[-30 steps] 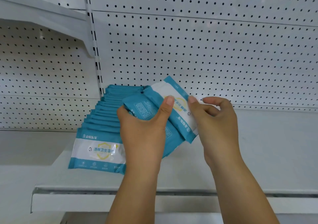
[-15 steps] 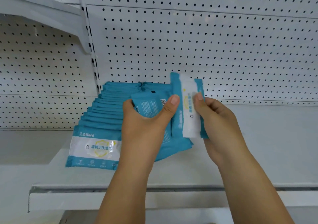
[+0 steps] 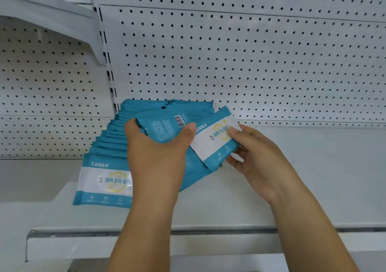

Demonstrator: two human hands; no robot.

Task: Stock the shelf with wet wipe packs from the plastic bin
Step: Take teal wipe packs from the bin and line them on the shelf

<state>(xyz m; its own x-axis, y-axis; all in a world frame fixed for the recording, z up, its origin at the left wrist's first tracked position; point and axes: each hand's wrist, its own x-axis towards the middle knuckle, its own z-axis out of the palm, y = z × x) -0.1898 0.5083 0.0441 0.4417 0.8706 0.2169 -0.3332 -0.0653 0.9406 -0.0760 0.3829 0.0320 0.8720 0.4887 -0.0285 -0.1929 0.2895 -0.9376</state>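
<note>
A row of teal and white wet wipe packs (image 3: 104, 179) lies overlapped on the white shelf (image 3: 229, 204), running back to the pegboard at the left. My left hand (image 3: 158, 161) grips a small stack of teal packs (image 3: 165, 127), back side up with a barcode showing. My right hand (image 3: 261, 156) pinches a single pack (image 3: 215, 140) with its front label up, tilted, just right of the stack and touching my left thumb. A second short row of packs (image 3: 194, 106) lies behind my hands. The plastic bin is out of view.
White pegboard backing (image 3: 250, 62) rises behind the shelf. A slotted upright (image 3: 104, 48) and a shelf bracket (image 3: 62, 20) stand at the upper left. The shelf's front lip (image 3: 208, 232) runs below my forearms. Bare shelf surface stretches to the right of my hands.
My right hand turned the single pack from standing on end to a tilted, label-up position. The stack in my left hand shifted so its barcode side shows more.
</note>
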